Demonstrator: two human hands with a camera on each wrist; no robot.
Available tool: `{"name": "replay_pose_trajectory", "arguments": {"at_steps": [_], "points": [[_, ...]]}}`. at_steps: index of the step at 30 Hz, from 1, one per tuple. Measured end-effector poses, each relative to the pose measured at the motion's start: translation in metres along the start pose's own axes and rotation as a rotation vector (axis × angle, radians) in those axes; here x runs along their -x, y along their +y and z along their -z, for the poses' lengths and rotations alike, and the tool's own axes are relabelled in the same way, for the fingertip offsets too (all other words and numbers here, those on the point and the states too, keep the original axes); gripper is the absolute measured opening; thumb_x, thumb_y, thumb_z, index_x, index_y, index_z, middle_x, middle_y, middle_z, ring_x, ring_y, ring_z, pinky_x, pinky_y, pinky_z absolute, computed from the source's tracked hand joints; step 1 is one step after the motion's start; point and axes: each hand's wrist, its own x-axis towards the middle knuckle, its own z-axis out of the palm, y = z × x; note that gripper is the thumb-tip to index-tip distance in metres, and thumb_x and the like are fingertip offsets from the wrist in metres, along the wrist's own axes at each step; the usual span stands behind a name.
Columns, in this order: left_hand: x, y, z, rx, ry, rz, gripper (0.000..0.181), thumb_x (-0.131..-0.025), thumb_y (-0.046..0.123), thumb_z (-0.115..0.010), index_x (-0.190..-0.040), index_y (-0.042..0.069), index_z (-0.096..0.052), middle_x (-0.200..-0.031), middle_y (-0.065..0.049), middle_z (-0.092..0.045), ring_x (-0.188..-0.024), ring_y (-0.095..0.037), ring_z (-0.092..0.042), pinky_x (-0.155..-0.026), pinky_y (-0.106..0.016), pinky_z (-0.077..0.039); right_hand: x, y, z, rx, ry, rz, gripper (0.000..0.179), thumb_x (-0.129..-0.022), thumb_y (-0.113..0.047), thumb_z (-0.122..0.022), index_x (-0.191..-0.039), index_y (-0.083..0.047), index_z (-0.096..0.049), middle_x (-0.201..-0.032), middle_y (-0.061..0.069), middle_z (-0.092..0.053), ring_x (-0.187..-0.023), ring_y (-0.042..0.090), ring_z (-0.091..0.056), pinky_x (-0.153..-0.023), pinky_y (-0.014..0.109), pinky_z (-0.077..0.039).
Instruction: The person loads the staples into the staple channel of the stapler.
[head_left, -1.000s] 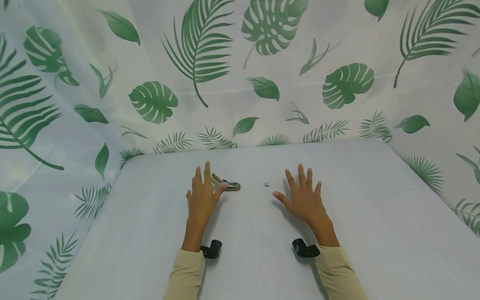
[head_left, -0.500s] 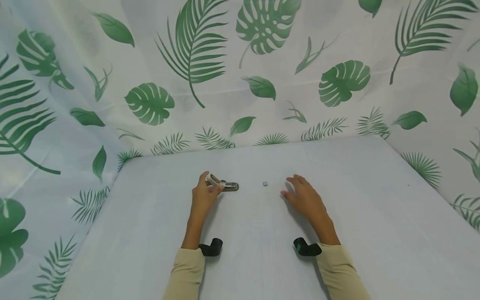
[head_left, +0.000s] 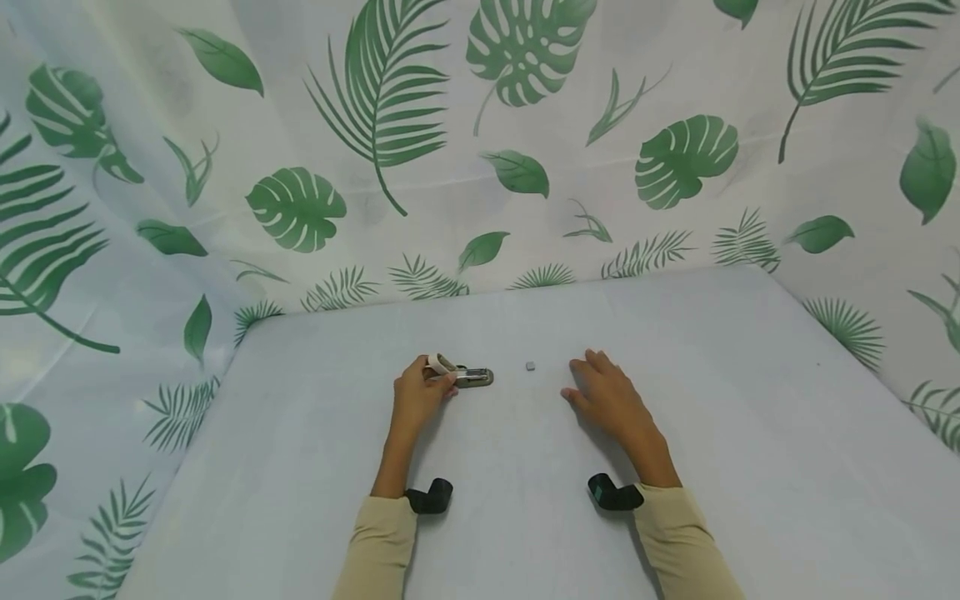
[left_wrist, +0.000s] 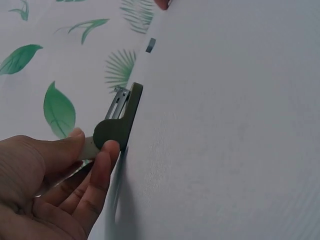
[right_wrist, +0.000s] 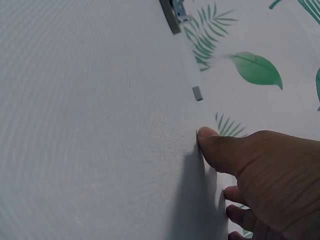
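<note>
My left hand (head_left: 417, 398) grips a small olive-green stapler (head_left: 476, 377) by its rear end, thumb on one side and fingers curled on the other. Its pale top cover (head_left: 441, 363) is swung up and back, so the metal staple channel (left_wrist: 117, 104) is exposed. To the right of the stapler lies a small grey block (head_left: 530, 366), like a short strip of staples. My right hand (head_left: 611, 402) rests on the table to the right of this block, fingers loosely bent and holding nothing. In the right wrist view, the thumb (right_wrist: 216, 150) points toward the grey block (right_wrist: 197, 93).
A white cloth covers the table (head_left: 510, 517). Behind it and along both sides hangs a white curtain (head_left: 450, 192) printed with green leaves. Black wrist cameras (head_left: 431, 497) sit at both cuffs.
My left hand has gone from spread fingers beside the stapler to gripping it, and the stapler has shifted slightly right. My right hand's spread fingers have drawn in.
</note>
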Motion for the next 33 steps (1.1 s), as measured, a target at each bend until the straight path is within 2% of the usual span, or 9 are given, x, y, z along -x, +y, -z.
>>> {"name": "replay_pose_trajectory", "arguments": {"at_steps": [6, 11, 18, 25, 33], "points": [[0.004, 0.005, -0.014, 0.015, -0.097, -0.015, 0.028, -0.083, 0.015, -0.066, -0.107, 0.006, -0.055, -0.096, -0.009, -0.066, -0.071, -0.015, -0.066, -0.066, -0.025, -0.051, 0.002, 0.0, 0.001, 0.003, -0.015, -0.003, 0.053, -0.086, -0.029, -0.061, -0.127, 0.002, -0.046, -0.137, 0.026, -0.034, -0.128, 0.042, -0.025, -0.102, 0.054, -0.021], [0.007, 0.008, -0.025, -0.014, -0.118, -0.054, 0.027, -0.083, 0.018, -0.066, -0.106, 0.007, -0.057, -0.096, -0.009, -0.066, -0.069, -0.012, -0.066, -0.068, -0.026, -0.051, 0.003, 0.001, 0.0, 0.015, -0.015, -0.004, 0.053, -0.086, -0.029, -0.06, -0.128, 0.0, -0.046, -0.138, 0.026, -0.033, -0.129, 0.042, -0.025, -0.102, 0.054, -0.021], [0.009, 0.011, -0.036, -0.017, -0.16, -0.069, 0.027, -0.082, 0.021, -0.066, -0.104, 0.007, -0.058, -0.098, -0.009, -0.065, -0.07, -0.011, -0.066, -0.067, -0.025, -0.051, 0.004, 0.0, 0.002, -0.005, -0.033, -0.008, 0.054, -0.086, -0.029, -0.06, -0.129, 0.0, -0.045, -0.138, 0.026, -0.032, -0.129, 0.042, -0.023, -0.102, 0.054, -0.02], [0.01, 0.012, -0.041, -0.112, -0.139, -0.073, 0.026, -0.078, 0.023, -0.071, -0.098, 0.009, -0.062, -0.091, -0.005, -0.065, -0.076, -0.012, -0.064, -0.068, -0.026, -0.05, -0.003, 0.0, 0.0, -0.113, -0.055, -0.021, 0.053, -0.083, -0.024, -0.065, -0.128, -0.002, -0.047, -0.14, 0.025, -0.029, -0.131, 0.041, -0.019, -0.103, 0.055, -0.019], [0.007, 0.014, -0.041, -0.146, -0.132, -0.06, 0.026, -0.078, 0.024, -0.071, -0.096, 0.008, -0.062, -0.093, -0.006, -0.065, -0.08, -0.015, -0.063, -0.069, -0.028, -0.05, -0.017, 0.001, -0.011, -0.256, -0.042, 0.015, 0.048, -0.082, -0.023, -0.066, -0.124, -0.005, -0.051, -0.141, 0.023, -0.029, -0.134, 0.038, -0.014, -0.104, 0.054, -0.016]]}}
